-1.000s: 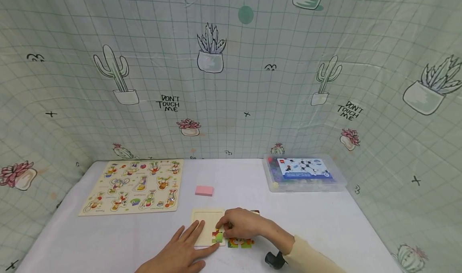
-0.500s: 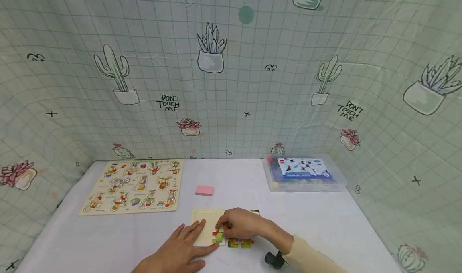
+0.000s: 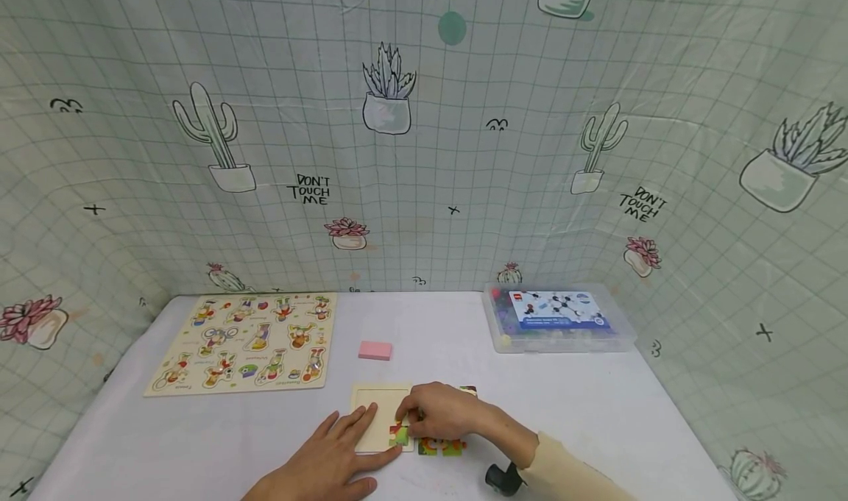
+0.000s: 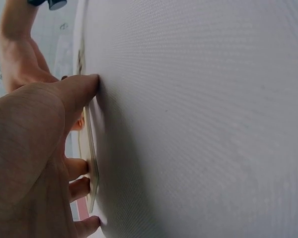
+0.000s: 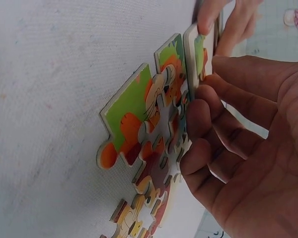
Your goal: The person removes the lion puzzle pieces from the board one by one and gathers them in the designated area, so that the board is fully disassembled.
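My left hand (image 3: 327, 460) lies with its fingers spread on a light wooden puzzle tray (image 3: 386, 396); its index finger reaches the near right corner. In that corner a green and red jigsaw piece (image 3: 399, 435) sits flat inside the rim. My right hand (image 3: 445, 410) bends over the tray's right side, its thumb and index finger pinching at that piece. In the right wrist view the piece (image 5: 200, 55) is partly covered by fingertips. Several loose jigsaw pieces (image 5: 131, 109) in green and orange lie beside the tray, under my right hand's curled other fingers.
A pink block (image 3: 375, 350) lies behind the tray. At the back left is a large picture puzzle board (image 3: 248, 345). A clear plastic box (image 3: 559, 318) with a blue and white label stands at the back right. A black object (image 3: 503, 479) is beside my right sleeve.
My left hand has shifted very slightly on the tray. The right hand and the jigsaw piece stay practically in place.
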Available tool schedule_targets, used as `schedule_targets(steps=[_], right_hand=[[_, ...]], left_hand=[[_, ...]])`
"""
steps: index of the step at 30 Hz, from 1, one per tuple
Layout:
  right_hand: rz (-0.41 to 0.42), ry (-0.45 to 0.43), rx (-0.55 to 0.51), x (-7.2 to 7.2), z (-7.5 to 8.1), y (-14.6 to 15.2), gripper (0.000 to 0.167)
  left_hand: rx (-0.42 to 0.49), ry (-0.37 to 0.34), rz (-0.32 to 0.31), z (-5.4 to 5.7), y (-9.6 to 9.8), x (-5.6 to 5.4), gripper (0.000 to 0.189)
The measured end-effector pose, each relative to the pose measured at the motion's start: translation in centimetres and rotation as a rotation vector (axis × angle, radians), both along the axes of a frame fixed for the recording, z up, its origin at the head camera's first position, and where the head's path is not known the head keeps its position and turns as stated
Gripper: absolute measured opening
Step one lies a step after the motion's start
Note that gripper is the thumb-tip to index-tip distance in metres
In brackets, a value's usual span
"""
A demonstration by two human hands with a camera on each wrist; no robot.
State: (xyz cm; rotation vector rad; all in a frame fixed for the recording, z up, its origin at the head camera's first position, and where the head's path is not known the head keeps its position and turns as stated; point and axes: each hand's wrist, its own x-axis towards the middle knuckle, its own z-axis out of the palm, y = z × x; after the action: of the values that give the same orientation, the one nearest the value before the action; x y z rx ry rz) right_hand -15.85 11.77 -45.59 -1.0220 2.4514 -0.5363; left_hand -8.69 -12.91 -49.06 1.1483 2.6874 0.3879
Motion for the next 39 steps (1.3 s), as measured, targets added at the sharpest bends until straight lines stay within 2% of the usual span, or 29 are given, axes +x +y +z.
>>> schedule_targets(steps=[17, 27, 39], right_hand=[[-0.058, -0.01, -0.047, 0.02, 0.07, -0.05, 0.013], [-0.089, 0.011, -0.084, -0.01, -0.01, -0.35, 0.007], [-0.1, -0.064, -0.157, 0.16, -0.25, -0.38, 0.011]], left_hand=[[-0.032, -0.026, 0.02, 0.52, 0.23, 0.16, 0.047], [-0.033, -0.036, 0.022, 0.4, 0.29, 0.07, 0.048], [-0.048, -0.025, 0.025, 0.42, 0.32, 0.17, 0.048]])
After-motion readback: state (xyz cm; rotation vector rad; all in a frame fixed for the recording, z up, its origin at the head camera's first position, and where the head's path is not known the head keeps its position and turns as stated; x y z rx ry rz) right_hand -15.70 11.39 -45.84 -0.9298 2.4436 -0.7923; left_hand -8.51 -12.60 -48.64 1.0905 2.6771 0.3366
